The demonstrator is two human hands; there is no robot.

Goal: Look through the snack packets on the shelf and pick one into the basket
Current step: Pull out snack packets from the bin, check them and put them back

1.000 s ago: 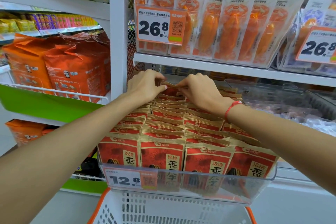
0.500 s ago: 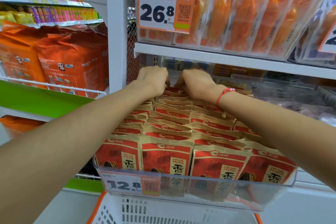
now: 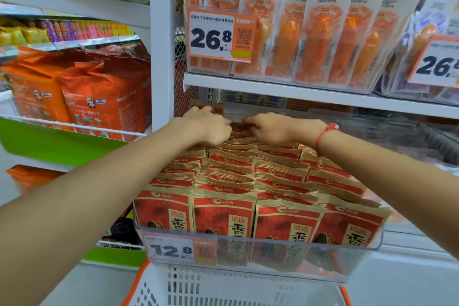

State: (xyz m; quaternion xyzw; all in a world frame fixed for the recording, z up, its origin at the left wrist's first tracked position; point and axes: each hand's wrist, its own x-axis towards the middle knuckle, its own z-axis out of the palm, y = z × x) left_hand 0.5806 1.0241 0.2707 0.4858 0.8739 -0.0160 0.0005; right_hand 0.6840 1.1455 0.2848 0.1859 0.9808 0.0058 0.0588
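Nearest, below the clear tray [image 3: 248, 268], waits the white basket [image 3: 223, 290] with orange rim, holding no packet that shows. The tray carries rows of red sunflower-seed packets [image 3: 223, 216] behind a 12.8 price tag [image 3: 171, 249]. At the tray's far end, left hand [image 3: 208, 124] and right hand [image 3: 270, 129] have crept further back over the last second, fingers curled, each grip pinching packet tops. The search is reaching the last rows; a pick looks close.

Red snack packets [image 3: 223, 213] with tan tops are showing gold-and-black lettering (white basket [image 3: 231, 290] edged orange); far-left bags [image 3: 104, 97] are glowing orange.
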